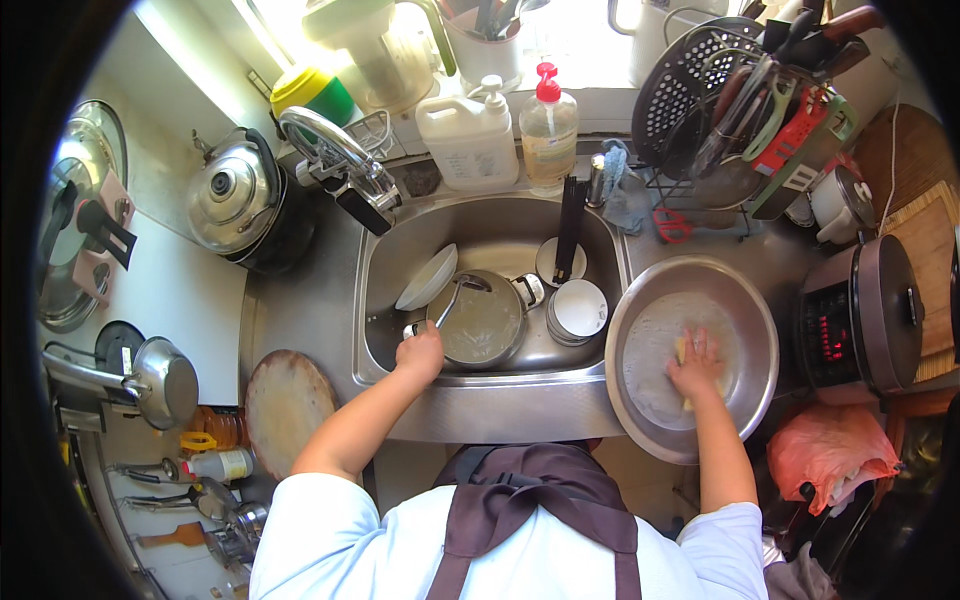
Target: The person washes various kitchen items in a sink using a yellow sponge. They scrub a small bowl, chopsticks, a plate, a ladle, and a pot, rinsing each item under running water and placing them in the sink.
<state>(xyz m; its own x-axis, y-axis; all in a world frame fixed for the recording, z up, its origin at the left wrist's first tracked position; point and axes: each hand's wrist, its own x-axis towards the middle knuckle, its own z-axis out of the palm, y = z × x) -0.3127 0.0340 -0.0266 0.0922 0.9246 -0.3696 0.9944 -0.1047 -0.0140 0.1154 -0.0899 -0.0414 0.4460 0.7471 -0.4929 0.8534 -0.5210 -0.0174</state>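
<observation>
My left hand (421, 352) is closed at the handle end of a metal ladle (450, 302), beside the left handle of a steel pot (495, 358). Cloudy liquid fills the pot, and the ladle's bowl lies in it. The pot stands in a stainless steel sink (495, 219). To the right, my right hand (697, 364) presses a yellow sponge (681, 349) against the inside of a large steel basin (626, 330), fingers spread over it. Wet suds show on the basin's bottom. My palm hides much of the sponge.
Also in the sink are a tilted white dish (429, 277), stacked white bowls (577, 307) and black chopsticks (570, 225). The faucet (337, 150) overhangs its back left. Pump bottles (549, 135) line the back. A rice cooker (855, 315) stands right; a round board (289, 412) left.
</observation>
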